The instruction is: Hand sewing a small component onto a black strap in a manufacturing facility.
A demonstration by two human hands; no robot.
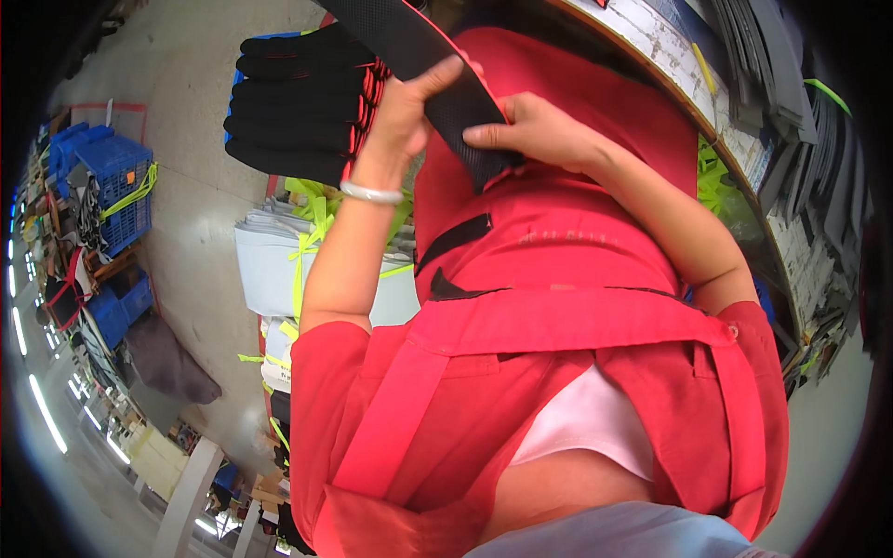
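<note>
A long black strip (391, 42) with a dimpled surface and a red edge runs slantwise from the top of the picture down over my lap. My left hand (409, 112), with a pale bangle on its wrist, grips it with the thumb laid on its face. Closer to the strip's lower end, my right hand (539, 135) pinches it, thumb on top and fingers hidden underneath. Left of my left hand, several black pieces with red edges (298, 107) lie side by side in a blue container (230, 116), of which only the rim shows.
At right stands a worn white-topped workbench (670, 46) with piles of grey and black sheets (763, 56). Bundles of pale sheets (265, 260) tied with yellow-green strips are near my left elbow. Blue crates (116, 186) stand farther left, beside a dark covered heap (167, 358).
</note>
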